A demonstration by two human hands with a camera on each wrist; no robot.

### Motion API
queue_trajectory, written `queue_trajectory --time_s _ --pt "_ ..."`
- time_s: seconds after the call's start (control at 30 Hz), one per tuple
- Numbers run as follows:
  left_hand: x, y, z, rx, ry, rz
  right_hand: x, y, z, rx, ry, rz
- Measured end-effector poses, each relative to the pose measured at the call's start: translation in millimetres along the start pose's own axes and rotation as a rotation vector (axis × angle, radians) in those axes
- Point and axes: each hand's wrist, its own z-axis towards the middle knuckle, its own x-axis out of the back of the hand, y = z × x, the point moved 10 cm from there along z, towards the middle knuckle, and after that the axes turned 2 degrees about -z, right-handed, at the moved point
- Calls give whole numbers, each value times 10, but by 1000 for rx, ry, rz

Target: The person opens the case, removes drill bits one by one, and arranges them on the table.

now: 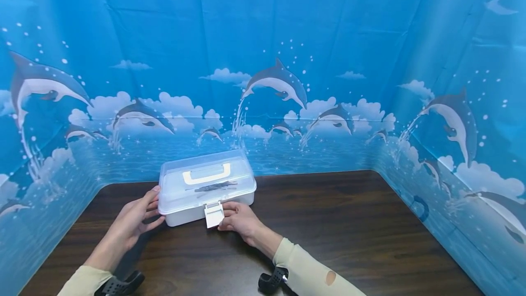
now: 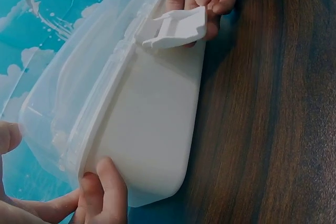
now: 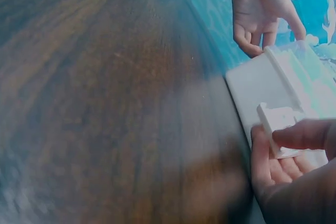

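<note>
A white plastic storage box with a clear lid and a white carry handle sits at the back left of the table. My left hand holds its left end, thumb at the lid's corner and fingertips under the rim at the front. On the front, the white latch is flipped outward, away from the wall of the box. My right hand pinches this latch, its thumb on the outer face and fingers behind. Dark, thin items show through the lid; their kind cannot be made out.
The box stands on a dark wood-grain table. A blue curtain printed with dolphins and clouds encloses the back and both sides, close behind the box. Black straps sit on both wrists.
</note>
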Motion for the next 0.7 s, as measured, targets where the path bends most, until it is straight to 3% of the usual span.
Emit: queue_trajectory --time_s 0.27,0.37,0.5,0.6,0.7 --pt "17 -1 -19 -4 6 61 198 -222 -50 43 127 -225" --pt "0 -22 -29 -8 4 108 291 -325 -131 19 158 -304" --pt "-55 47 -33 -81 -9 167 405 -541 -238 7 161 -365" --pt "-54 205 -45 -205 7 245 533 -839 -247 145 216 -369" --pt "-31 362 -77 -346 57 436 710 -1142 -244 373 348 -438"
